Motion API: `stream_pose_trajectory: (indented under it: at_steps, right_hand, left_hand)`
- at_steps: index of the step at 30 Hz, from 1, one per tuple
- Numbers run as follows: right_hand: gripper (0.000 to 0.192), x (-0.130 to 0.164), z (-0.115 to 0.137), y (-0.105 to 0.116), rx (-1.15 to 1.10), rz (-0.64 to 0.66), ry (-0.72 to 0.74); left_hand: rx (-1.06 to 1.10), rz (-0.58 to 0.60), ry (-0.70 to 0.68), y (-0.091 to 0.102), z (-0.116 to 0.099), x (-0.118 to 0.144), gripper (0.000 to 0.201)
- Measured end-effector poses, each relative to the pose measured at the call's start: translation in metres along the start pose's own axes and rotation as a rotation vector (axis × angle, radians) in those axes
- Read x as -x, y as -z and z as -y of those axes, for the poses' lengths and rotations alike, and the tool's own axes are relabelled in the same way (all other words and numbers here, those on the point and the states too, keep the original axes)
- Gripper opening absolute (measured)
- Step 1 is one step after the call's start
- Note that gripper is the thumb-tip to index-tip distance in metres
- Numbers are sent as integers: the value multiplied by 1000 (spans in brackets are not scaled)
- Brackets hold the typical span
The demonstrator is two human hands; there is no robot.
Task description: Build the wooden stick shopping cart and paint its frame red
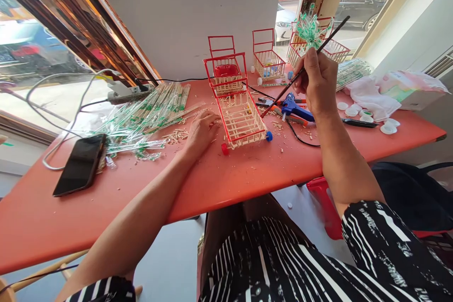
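Note:
A miniature shopping cart (244, 138) made of pale wooden sticks stands mid-table, its handle and upper edges painted red. It has a red wheel (225, 149) and a blue wheel (269, 136) at the near end. My right hand (317, 78) is raised to the right of the cart, closed around a thin dark paintbrush (288, 86). The brush slants down left, and its tip meets the cart's right edge. Resting on the table, my left hand (201, 128) has loosely bent fingers beside the cart's left side; whether they touch it I cannot tell.
More carts (268, 59) stand behind. Wrapped chopsticks (152, 106) and a phone (80, 164) lie left, near a power strip (129, 95). A blue glue gun (297, 109), white caps (388, 125) and a tissue pack (410, 87) are right. Crumpled wrappers (309, 30) show behind my right hand.

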State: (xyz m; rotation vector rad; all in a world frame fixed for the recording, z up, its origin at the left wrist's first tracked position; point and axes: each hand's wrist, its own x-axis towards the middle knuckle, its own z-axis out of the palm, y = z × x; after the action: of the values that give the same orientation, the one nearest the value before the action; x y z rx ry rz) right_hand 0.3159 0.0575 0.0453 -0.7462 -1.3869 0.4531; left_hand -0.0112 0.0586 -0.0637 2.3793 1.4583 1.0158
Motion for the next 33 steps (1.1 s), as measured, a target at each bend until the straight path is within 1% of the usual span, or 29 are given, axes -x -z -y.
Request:
stream_pose_trajectory:
  at_steps: [3, 5, 9, 12, 17, 22, 24, 27, 29, 31, 33]
  right_hand:
    - [71, 1, 1, 0, 15, 54, -8]
    - [72, 3, 4, -2, 54, 64, 0]
    - [73, 5, 7, -3, 115, 27, 12]
    - [72, 3, 5, -2, 73, 4, 8]
    - [73, 1, 1, -1, 59, 48, -14]
    - [72, 1, 0, -2, 76, 11, -13]
    - [73, 1, 1, -1, 73, 32, -28]
    - [74, 2, 2, -1, 77, 98, -43]
    - [72, 2, 3, -2, 78, 74, -36]
    - [69, 2, 2, -2, 70, 15, -28]
    - [70, 1, 1, -2, 62, -13, -26]
  left_hand:
    - [3, 1, 3, 0, 0, 0, 31]
    - [3, 4, 2, 0, 0, 0, 30]
    - [-6, 4, 1, 0, 0, -1, 29]
    - [-13, -2, -3, 0, 0, 0, 27]
    - [3, -6, -5, 0, -2, 0, 27]
    - [15, -9, 6, 1, -4, 1, 26]
    - [6, -3, 6, 1, -4, 0, 26]
    - [-9, 1, 7, 1, -3, 0, 26]
    - [-11, -5, 9, 1, -3, 0, 26]
    - [-6, -5, 10, 1, -3, 0, 27]
    - [3, -1, 11, 1, -2, 0, 27]
